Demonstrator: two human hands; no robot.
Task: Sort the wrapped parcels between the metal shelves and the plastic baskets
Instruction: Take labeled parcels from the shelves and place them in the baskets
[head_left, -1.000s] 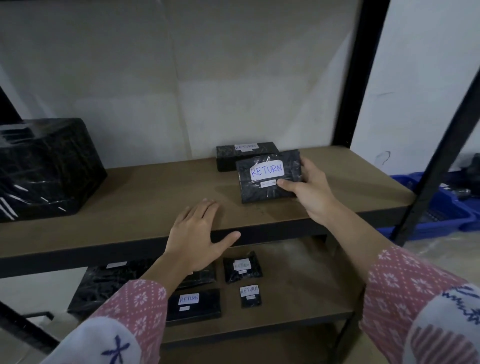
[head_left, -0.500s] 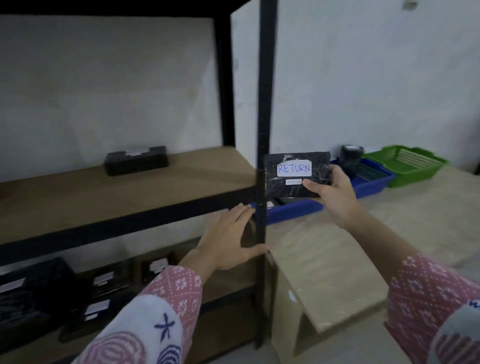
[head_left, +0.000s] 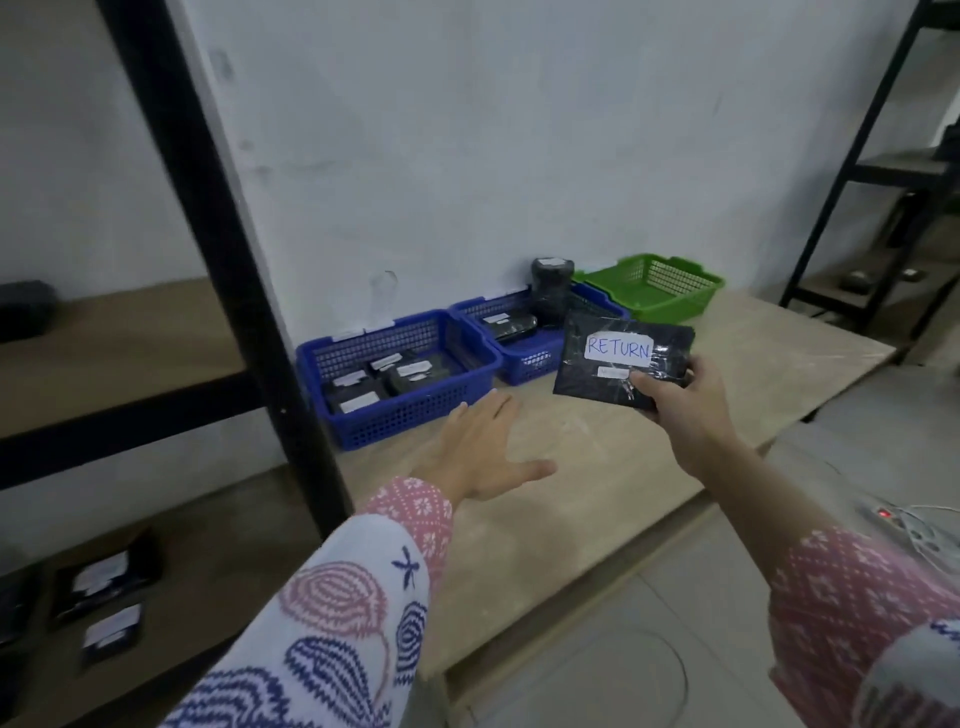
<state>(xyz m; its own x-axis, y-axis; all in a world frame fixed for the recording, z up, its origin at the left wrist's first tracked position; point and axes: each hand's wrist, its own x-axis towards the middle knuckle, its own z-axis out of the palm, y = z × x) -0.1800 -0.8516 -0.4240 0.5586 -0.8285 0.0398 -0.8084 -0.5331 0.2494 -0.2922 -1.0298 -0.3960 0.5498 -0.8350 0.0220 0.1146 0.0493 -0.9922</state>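
You hold a black wrapped parcel (head_left: 623, 364) labelled "RETURN" in your right hand (head_left: 685, 400), thumb across its front face and fingers curled behind its lower right corner, in the air above the low wooden platform (head_left: 597, 467) and just in front of the baskets. Your left hand (head_left: 483, 452) is free, fingers straight and spread, palm down over the platform near the first blue basket (head_left: 395, 410). That basket already holds several labelled parcels, and the second blue basket (head_left: 524, 358) holds one flat parcel and a wrapped cylinder (head_left: 551, 291) standing upright; the green basket (head_left: 660, 291) shows nothing inside from here. More parcels lie on the lower shelf (head_left: 171, 587) at the left, and a dark one sits on the shelf above, so I judge the sorting well begun but not finished: this parcel needs a basket, and the shelved ones remain.
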